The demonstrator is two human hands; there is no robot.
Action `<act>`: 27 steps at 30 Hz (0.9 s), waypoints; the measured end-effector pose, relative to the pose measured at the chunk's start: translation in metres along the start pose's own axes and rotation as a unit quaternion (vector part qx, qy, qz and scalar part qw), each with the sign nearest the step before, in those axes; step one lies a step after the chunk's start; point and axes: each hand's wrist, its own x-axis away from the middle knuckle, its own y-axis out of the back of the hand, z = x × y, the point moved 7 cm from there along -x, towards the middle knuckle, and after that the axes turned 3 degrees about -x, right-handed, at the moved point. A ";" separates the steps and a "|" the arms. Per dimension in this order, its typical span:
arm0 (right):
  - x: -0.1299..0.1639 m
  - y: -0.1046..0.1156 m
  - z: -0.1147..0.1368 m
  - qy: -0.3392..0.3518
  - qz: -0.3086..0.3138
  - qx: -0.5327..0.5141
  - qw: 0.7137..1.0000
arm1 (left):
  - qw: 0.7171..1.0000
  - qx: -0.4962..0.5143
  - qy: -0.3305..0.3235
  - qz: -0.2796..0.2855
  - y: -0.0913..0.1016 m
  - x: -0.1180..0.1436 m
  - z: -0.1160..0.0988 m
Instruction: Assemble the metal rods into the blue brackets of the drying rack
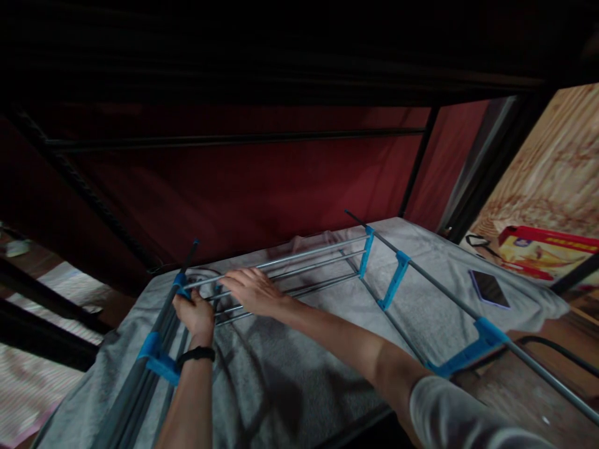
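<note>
A rack frame of grey metal tubes (430, 280) and blue plastic brackets (395, 280) lies across the bed. My left hand (194, 312), with a black band at the wrist, is closed at the blue end bracket (180, 284) on the left side. Close to its right, my right hand (253, 290) reaches across with its fingers bent over the upper metal rod (309, 250). Several thinner crossbars run below that rod to the far blue bracket (366, 252). My fingers partly hide the rod's left end.
A grey blanket (281, 386) covers the bed under the rack. On its right side lies a phone (489, 288). Beyond stands a red and yellow box (538, 249). Dark bed posts (496, 162) and a red curtain (262, 187) enclose the space.
</note>
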 end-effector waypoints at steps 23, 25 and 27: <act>0.364 0.048 -0.246 -0.586 -0.193 0.042 0.786 | 0.875 -0.089 -0.356 0.316 -0.106 0.227 -0.066; 0.364 0.042 -0.254 -0.609 -0.179 0.029 0.772 | 0.861 -0.101 -0.367 0.336 -0.117 0.230 -0.074; 0.363 0.038 -0.258 -0.618 -0.176 0.026 0.765 | 0.849 -0.106 -0.377 0.355 -0.126 0.232 -0.081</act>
